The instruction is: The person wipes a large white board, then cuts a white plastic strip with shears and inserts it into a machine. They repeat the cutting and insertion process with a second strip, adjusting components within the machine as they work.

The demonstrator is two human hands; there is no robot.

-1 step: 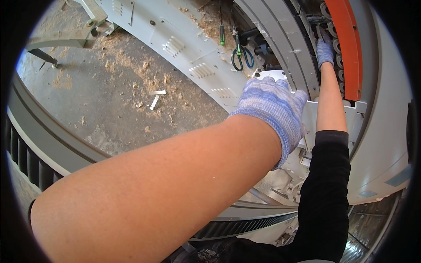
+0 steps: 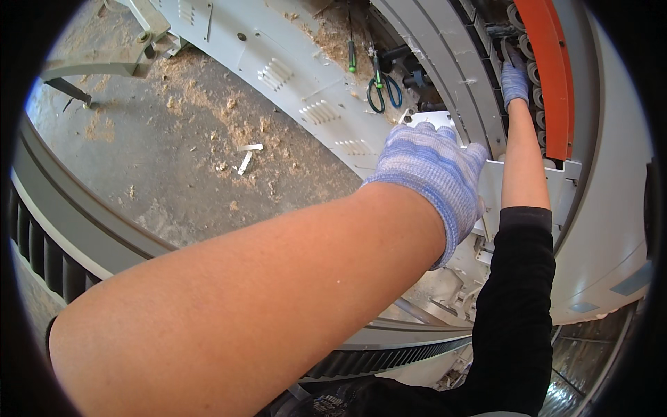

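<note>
While the bare left forearm fills the lower part of the view, the left hand (image 2: 431,184), in a blue-and-white knit glove, lies palm down on a pale grey plate (image 2: 514,182) of the machine, its fingers curled over the plate's upper edge; whether they pinch anything under there cannot be told. The plate sits just right of centre, between the two hands, with grey castings (image 2: 451,292) dusted in sawdust below it. The right arm, in a black sleeve pushed up to the elbow, runs up the right side, and the right hand (image 2: 515,83), gloved the same way, reaches well beyond the left into a gap beside an orange guard (image 2: 552,76), touching a row of dark rollers (image 2: 538,97); its fingers are bent into the gap, and what they close on is hidden. The two hands are well apart. Past the left hand, a pair of scissors (image 2: 383,89) with green and blue handles hangs near a green-handled screwdriver (image 2: 352,59) on a grey panel (image 2: 278,62). To the left, the concrete floor (image 2: 139,160) carries sawdust and two small white strips (image 2: 246,156).
</note>
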